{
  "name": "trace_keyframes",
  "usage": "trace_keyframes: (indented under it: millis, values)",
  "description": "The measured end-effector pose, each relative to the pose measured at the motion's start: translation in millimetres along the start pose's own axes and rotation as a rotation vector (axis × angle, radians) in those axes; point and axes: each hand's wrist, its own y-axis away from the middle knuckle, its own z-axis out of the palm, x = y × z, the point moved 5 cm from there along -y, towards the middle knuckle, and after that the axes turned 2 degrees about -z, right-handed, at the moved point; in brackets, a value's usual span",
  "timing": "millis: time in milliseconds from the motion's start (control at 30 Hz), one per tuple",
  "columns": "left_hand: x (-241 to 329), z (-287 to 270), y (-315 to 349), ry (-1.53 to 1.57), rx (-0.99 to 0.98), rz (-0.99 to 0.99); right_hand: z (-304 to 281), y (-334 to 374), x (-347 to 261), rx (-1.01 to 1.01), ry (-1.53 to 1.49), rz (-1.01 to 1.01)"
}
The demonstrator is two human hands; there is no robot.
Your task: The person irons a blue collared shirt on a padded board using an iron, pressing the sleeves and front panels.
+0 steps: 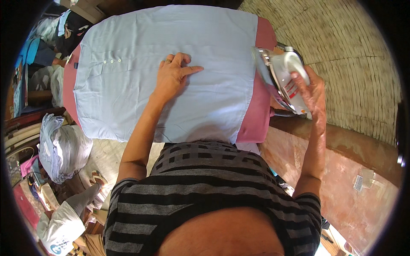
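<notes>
A light blue shirt (205, 36) lies spread over an ironing board with a dusty red cover (252, 123). Three small white buttons (112, 61) show on its left part, and faint creases run across the cloth. My left hand (173, 74) rests on the middle of the shirt, fingers partly spread, holding nothing. The index finger points right. In my right hand (311, 87) is the handle of a white and silver clothes iron (284, 77). It is tilted up at the board's right end, its shiny soleplate turned left toward the shirt. Slight blur softens the iron's edge.
A woven mat wall (341, 42) and a wooden beam (341, 141) stand on the right. Left of the board sits a plastic-wrapped clothes bundle (70, 147), with more clothes (36, 53) hanging behind. A person in a white top (64, 226) is at lower left.
</notes>
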Motion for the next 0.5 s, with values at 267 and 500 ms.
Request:
trace_keyframes:
  millis: [267,500]
  values:
    - [-5.8,3.8,4.7,0.046,0.06,-0.015,74.9,-41.2,-44.3,-0.302,0.231,-0.444]
    - [-24.8,-0.1,11.1,0.369,0.218,-0.169,107.0,-45.6,-52.3,-0.558,0.173,-0.312]
